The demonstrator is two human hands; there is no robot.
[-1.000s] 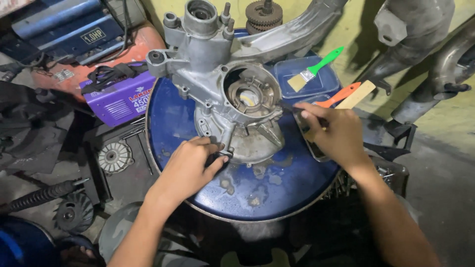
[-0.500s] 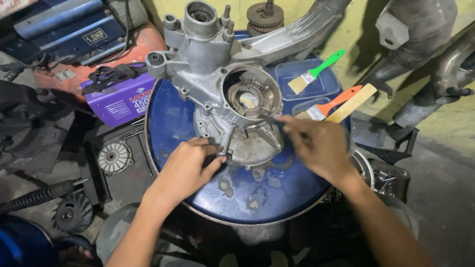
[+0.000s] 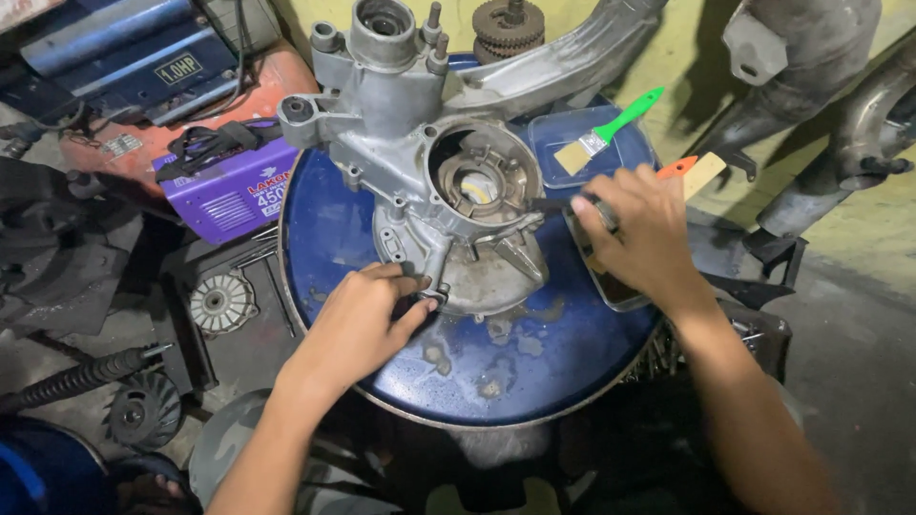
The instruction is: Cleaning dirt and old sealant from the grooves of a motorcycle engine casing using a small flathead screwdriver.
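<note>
Left hand (image 3: 358, 324) grips the grey cast-metal engine casing (image 3: 444, 181) at its lower edge — right hand (image 3: 641, 234) holds a dark brush handle (image 3: 553, 203) toward its round opening, atop the blue round drum lid (image 3: 534, 353).

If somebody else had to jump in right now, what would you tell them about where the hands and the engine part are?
Left hand: gripping the lower edge of the grey engine casing, steadying it.
Right hand: holding a thin dark tool whose tip points into the casing's round opening.
The casing lies on the blue drum lid. A green-handled brush rests on a clear tray behind the right hand; an orange-handled brush lies beside it.
Done: the casing is set in place and held.
Left: the opening looks grimy and the lid is stained; probably more cleaning, though I can't tell how much.
</note>
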